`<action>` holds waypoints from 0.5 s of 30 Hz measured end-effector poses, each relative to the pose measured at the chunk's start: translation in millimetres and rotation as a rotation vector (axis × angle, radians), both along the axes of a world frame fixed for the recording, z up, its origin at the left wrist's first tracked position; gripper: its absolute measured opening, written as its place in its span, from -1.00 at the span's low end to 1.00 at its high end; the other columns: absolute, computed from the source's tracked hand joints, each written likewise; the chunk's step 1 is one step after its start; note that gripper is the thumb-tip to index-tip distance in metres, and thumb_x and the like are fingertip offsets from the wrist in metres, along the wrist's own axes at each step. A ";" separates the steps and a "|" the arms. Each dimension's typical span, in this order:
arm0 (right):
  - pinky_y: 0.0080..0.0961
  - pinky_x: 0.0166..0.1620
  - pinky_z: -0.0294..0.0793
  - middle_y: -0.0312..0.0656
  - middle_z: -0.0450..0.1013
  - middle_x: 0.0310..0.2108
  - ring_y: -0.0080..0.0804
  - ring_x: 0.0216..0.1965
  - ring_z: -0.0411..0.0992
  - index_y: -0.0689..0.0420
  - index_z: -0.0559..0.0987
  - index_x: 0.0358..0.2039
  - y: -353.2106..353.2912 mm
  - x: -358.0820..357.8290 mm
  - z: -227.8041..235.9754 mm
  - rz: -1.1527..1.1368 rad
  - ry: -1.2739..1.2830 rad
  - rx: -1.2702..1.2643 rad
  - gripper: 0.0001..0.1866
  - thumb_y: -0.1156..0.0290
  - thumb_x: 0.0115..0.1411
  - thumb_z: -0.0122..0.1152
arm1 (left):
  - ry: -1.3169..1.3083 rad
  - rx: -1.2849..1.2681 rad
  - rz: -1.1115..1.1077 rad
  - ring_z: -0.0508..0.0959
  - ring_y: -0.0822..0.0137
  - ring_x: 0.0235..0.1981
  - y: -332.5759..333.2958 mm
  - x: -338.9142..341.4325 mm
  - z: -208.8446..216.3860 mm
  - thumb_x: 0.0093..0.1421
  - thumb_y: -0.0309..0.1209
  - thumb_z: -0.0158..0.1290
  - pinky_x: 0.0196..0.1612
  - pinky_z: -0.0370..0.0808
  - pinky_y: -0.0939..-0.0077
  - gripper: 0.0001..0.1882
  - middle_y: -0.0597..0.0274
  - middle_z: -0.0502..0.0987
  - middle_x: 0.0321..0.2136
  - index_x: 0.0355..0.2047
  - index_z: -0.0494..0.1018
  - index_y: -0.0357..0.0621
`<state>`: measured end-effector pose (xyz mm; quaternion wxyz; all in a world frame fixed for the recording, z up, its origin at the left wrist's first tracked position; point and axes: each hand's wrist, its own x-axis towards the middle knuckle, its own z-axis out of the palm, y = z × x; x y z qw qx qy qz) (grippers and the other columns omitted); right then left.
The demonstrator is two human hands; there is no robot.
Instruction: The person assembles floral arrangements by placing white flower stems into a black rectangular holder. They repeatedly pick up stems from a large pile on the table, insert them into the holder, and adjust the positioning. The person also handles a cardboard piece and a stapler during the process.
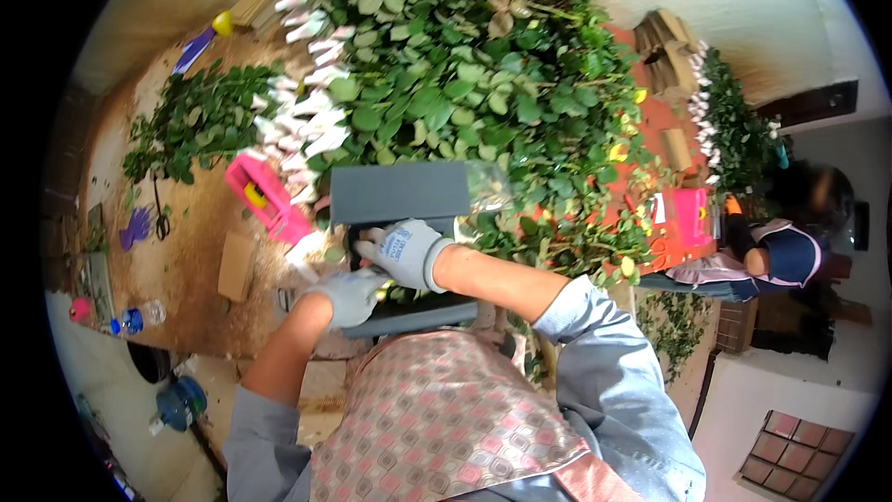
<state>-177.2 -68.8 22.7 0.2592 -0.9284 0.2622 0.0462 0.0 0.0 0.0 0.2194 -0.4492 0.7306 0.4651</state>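
Note:
Both my hands wear light grey gloves and work close together in front of my apron. My right hand (405, 251) is bent at the fingers, its tips at the opening of a dark grey box-shaped stand (400, 193). Just below and to its left, my left hand (348, 298) is curled, with a bit of yellow-green showing by its fingers. What either hand grips is hidden. Under them runs a dark grey padded bar (418, 316), near the apron. Clear plastic film (487, 188) sticks out at the stand's right side.
A big pile of leafy stems (465, 74) with white-wrapped heads (311, 121) lies beyond the stand. A pink tape dispenser (265, 197), cardboard piece (239, 266), scissors (162, 214) and water bottle (139, 318) lie left. A co-worker (771, 260) stands at the right by another pink dispenser (689, 216).

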 end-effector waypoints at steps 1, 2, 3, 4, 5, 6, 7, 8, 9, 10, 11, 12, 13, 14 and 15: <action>-0.20 -0.05 0.52 -0.04 0.50 -0.12 -0.08 -0.09 0.56 -0.01 0.47 0.15 -4.7 0.2 13.4 -0.010 -0.159 -0.155 -0.52 0.25 0.20 0.22 | 0.017 0.014 0.024 0.41 -0.06 0.27 3.5 3.6 -2.3 0.35 -0.30 -0.18 0.33 0.33 0.14 -0.43 0.20 0.08 0.48 0.37 0.26 -0.02; -0.14 -0.06 0.52 -0.05 0.49 -0.14 -0.03 -0.15 0.53 0.01 0.47 0.13 -19.8 -2.2 28.3 -0.072 -0.216 -0.134 -0.57 0.26 0.26 0.19 | -0.021 -0.045 0.008 0.44 -0.09 0.23 8.8 6.9 -8.3 0.34 -0.31 -0.17 0.31 0.35 0.13 -0.45 0.19 0.09 0.47 0.34 0.28 -0.04; -0.17 -0.12 0.55 -0.06 0.51 -0.19 -0.01 -0.17 0.54 0.03 0.49 0.08 -45.8 -13.6 54.8 -0.165 -0.347 -0.167 -0.60 0.35 0.21 0.18 | 0.012 -0.107 0.019 0.43 -0.11 0.23 12.3 -2.8 -12.7 0.43 -0.18 -0.15 0.26 0.36 0.09 -0.50 0.17 0.19 0.43 0.32 0.32 0.02; -0.16 -0.14 0.55 -0.06 0.52 -0.24 0.01 -0.18 0.53 0.06 0.51 0.02 -69.2 -20.0 68.4 -0.260 -0.463 -0.279 -0.63 0.40 0.17 0.19 | 0.021 -0.109 0.023 0.44 -0.12 0.22 13.3 -0.2 -14.4 0.43 -0.18 -0.15 0.26 0.37 0.09 -0.51 0.18 0.18 0.43 0.31 0.33 0.01; -0.16 -0.13 0.54 -0.05 0.52 -0.21 0.03 -0.18 0.53 0.09 0.52 -0.03 -95.5 -25.3 66.3 -0.388 -0.550 -0.328 -0.68 0.44 0.18 0.18 | 0.024 -0.113 0.027 0.45 -0.13 0.21 12.3 2.9 -14.2 0.43 -0.18 -0.15 0.25 0.38 0.09 -0.51 0.19 0.17 0.43 0.30 0.34 0.00; -0.15 -0.11 0.54 -0.01 0.52 -0.19 0.05 -0.16 0.52 0.10 0.53 -0.05 -121.1 -37.6 61.6 -0.536 -0.531 -0.363 -0.71 0.47 0.20 0.15 | 0.022 -0.124 -0.009 0.48 -0.15 0.17 10.0 2.7 -9.1 0.43 -0.18 -0.14 0.22 0.41 0.07 -0.53 0.19 0.20 0.42 0.28 0.35 -0.02; -0.12 -0.09 0.52 0.02 0.52 -0.15 0.06 -0.12 0.51 0.11 0.53 -0.04 -144.6 -46.7 57.1 -0.673 -0.383 -0.387 -0.72 0.49 0.22 0.12 | 0.022 -0.138 -0.017 0.50 -0.17 0.13 10.4 3.7 -8.9 0.42 -0.19 -0.14 0.19 0.43 0.06 -0.54 0.16 0.21 0.40 0.26 0.35 -0.05; -0.11 -0.07 0.52 0.03 0.51 -0.12 0.08 -0.10 0.50 0.12 0.52 -0.02 -173.7 -64.3 36.9 -0.732 -0.376 -0.466 -0.71 0.49 0.23 0.10 | 0.043 -0.149 -0.030 0.51 -0.17 0.13 8.5 3.4 -10.1 0.42 -0.19 -0.13 0.19 0.44 0.05 -0.54 0.14 0.21 0.40 0.25 0.35 -0.05; -0.10 0.00 0.51 0.03 0.50 -0.08 0.08 -0.05 0.49 0.14 0.51 -0.02 -192.0 -79.9 22.9 -0.800 -0.342 -0.524 -0.71 0.47 0.24 0.09 | 0.066 -0.155 -0.036 0.51 -0.17 0.12 8.7 2.6 -12.6 0.42 -0.20 -0.13 0.18 0.44 0.05 -0.54 0.12 0.21 0.40 0.25 0.35 -0.06; -0.09 0.06 0.49 0.09 0.48 -0.03 0.08 0.05 0.45 0.16 0.49 -0.01 -206.6 -91.0 19.5 -0.843 -0.154 -0.511 -0.70 0.43 0.24 0.07 | 0.075 -0.145 -0.025 0.51 -0.18 0.12 7.6 2.6 -13.2 0.41 -0.19 -0.10 0.18 0.44 0.04 -0.54 0.10 0.22 0.39 0.25 0.35 -0.06; -0.14 0.06 0.49 0.05 0.48 0.03 0.02 0.09 0.45 0.14 0.51 -0.01 -219.3 -99.2 15.5 -0.883 0.060 -0.510 -0.71 0.41 0.26 0.06 | 0.106 -0.170 -0.004 0.51 -0.20 0.11 7.1 2.1 -4.8 0.40 -0.18 -0.08 0.16 0.44 0.01 -0.54 0.08 0.24 0.38 0.23 0.36 -0.07; -0.15 0.07 0.48 0.02 0.48 0.04 -0.02 0.09 0.45 0.13 0.52 -0.02 -225.3 -109.1 7.6 -0.892 0.187 -0.493 -0.71 0.40 0.27 0.06 | 0.096 -0.157 0.001 0.51 -0.20 0.11 6.5 0.0 1.1 0.40 -0.18 -0.08 0.16 0.44 0.01 -0.55 0.07 0.24 0.38 0.22 0.36 -0.07; -0.15 0.08 0.47 -0.02 0.49 0.05 -0.06 0.09 0.46 0.12 0.54 -0.02 -228.9 -116.6 3.0 -0.898 0.314 -0.475 -0.72 0.38 0.27 0.06 | 0.088 -0.145 0.008 0.51 -0.21 0.10 5.9 -0.8 3.6 0.40 -0.18 -0.07 0.15 0.44 0.00 -0.55 0.06 0.24 0.37 0.22 0.37 -0.07; -0.14 0.09 0.45 -0.05 0.50 0.05 -0.10 0.10 0.47 0.09 0.55 -0.01 -229.7 -125.0 -2.1 -0.884 0.384 -0.471 -0.71 0.35 0.29 0.06 | 0.065 -0.144 -0.033 0.52 -0.13 0.12 5.7 -1.9 3.3 0.37 -0.27 -0.17 0.16 0.44 -0.05 -0.53 0.21 0.23 0.38 0.27 0.31 -0.02; -0.13 0.09 0.43 -0.07 0.51 0.04 -0.14 0.10 0.47 0.07 0.55 0.00 -226.2 -128.8 -3.6 -0.867 0.451 -0.463 -0.71 0.32 0.30 0.06 | 0.071 -0.139 -0.006 0.51 -0.13 0.12 8.0 -0.7 0.8 0.37 -0.27 -0.17 0.16 0.43 -0.05 -0.53 0.20 0.25 0.36 0.26 0.32 -0.01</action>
